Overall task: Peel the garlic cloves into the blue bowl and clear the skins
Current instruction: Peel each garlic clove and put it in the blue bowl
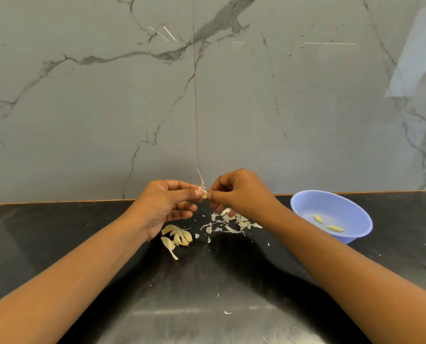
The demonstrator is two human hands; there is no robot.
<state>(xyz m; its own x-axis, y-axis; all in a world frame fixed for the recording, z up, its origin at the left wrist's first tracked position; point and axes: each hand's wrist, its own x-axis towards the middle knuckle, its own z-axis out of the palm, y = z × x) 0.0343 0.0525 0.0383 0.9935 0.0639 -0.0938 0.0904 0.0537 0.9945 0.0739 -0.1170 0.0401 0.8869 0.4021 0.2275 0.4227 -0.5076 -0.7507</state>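
Observation:
Both hands are raised over the black counter and meet at one garlic clove. My left hand pinches the clove between thumb and fingers. My right hand pinches the clove's skin from the right; a thin strip of skin stands up above it. Below my left hand lies a cluster of unpeeled cloves. A pile of loose skins lies under my right hand. The blue bowl stands at the right with two peeled cloves inside.
The black counter ends at a grey marble wall right behind the hands. Small skin flakes are scattered toward the front edge.

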